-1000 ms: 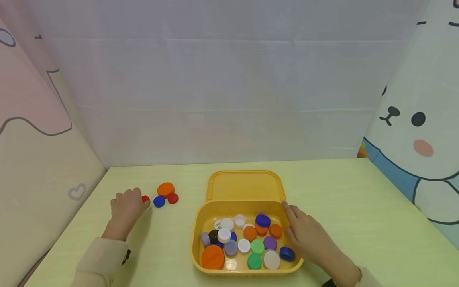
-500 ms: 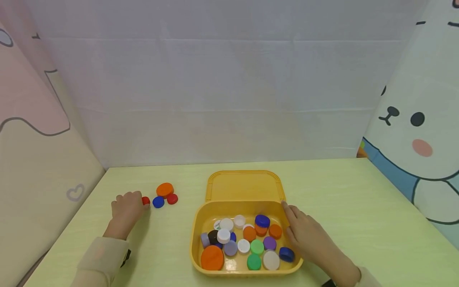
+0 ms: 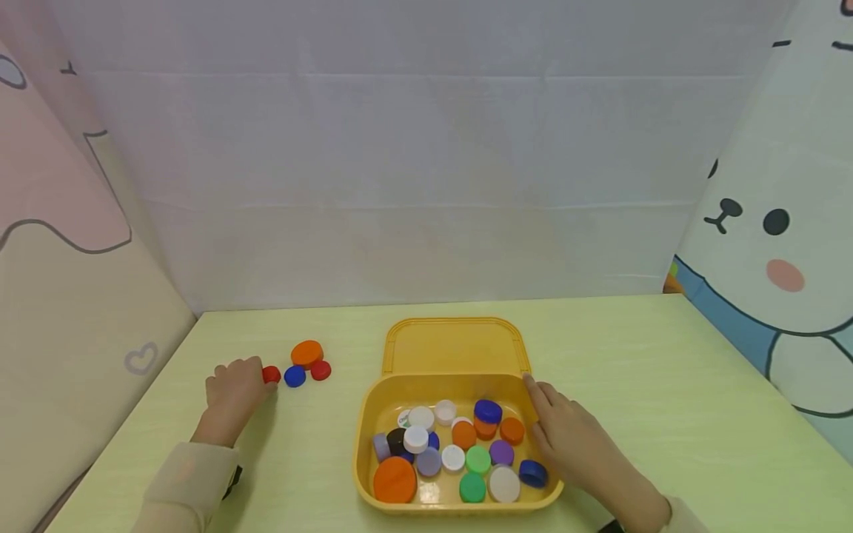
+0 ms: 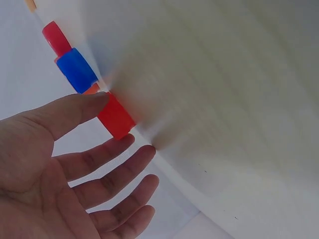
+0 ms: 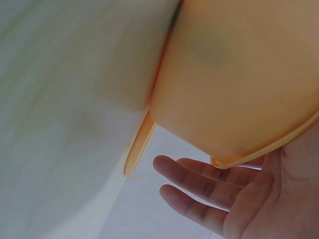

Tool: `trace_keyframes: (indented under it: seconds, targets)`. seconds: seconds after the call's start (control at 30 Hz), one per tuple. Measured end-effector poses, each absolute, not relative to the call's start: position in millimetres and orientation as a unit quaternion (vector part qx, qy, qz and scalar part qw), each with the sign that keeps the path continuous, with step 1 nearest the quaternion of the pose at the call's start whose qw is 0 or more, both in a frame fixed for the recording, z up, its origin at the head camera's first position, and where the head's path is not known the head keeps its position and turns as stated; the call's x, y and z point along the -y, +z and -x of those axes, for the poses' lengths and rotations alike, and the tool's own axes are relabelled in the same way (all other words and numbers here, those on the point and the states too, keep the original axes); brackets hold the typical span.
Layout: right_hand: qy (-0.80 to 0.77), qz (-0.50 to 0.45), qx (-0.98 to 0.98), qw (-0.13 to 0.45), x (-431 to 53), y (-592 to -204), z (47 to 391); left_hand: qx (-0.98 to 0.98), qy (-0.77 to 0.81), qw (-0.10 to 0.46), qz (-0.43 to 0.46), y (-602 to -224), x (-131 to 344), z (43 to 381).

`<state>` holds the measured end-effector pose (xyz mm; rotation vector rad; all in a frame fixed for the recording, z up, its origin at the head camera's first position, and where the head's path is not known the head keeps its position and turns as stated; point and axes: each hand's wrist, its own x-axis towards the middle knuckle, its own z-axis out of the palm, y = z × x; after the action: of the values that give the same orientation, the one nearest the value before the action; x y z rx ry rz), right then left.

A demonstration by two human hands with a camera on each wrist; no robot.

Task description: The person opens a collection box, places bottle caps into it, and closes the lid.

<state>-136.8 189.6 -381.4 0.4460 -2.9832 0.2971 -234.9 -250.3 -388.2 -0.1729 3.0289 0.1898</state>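
At the table's left, my left hand [image 3: 235,392] pinches a red bottle cap [image 3: 271,374] between thumb and index finger. The left wrist view shows this red cap [image 4: 116,117] against the table, the other fingers spread loosely beside it. Close to its right lie a blue cap [image 3: 295,376], an orange cap [image 3: 307,354] and a second red cap [image 3: 321,370]. My right hand [image 3: 573,437] rests on the right rim of a yellow plastic box [image 3: 360,459], fingers fairly straight. In the right wrist view, the box wall [image 5: 234,74] partly hides that hand's fingers [image 5: 187,177].
Inside the box lie several caps, among them a big orange cap [image 3: 395,480], a green cap [image 3: 472,487], a purple cap [image 3: 502,451] and white ones. Its yellow lid [image 3: 456,346] lies folded back behind it. A pale cloth wall [image 3: 426,185] closes off the table's back.
The view has shifted very slightly. My left hand stays at the red cap with hardly any movement. The right hand keeps its place on the box rim.
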Motion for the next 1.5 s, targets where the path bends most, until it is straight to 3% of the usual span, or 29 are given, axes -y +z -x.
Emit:
trace_keyframes:
  seconds: [0.63, 1.5]
  targets:
    - [0.095, -0.150, 0.982, 0.062, -190, -387, 137, -0.996, 0.075, 0.027, 0.049, -383, 249, 226]
    - [0.103, -0.156, 0.980, 0.069, -191, -384, 137, -0.982, 0.065, -0.156, -0.080, -325, 172, 180]
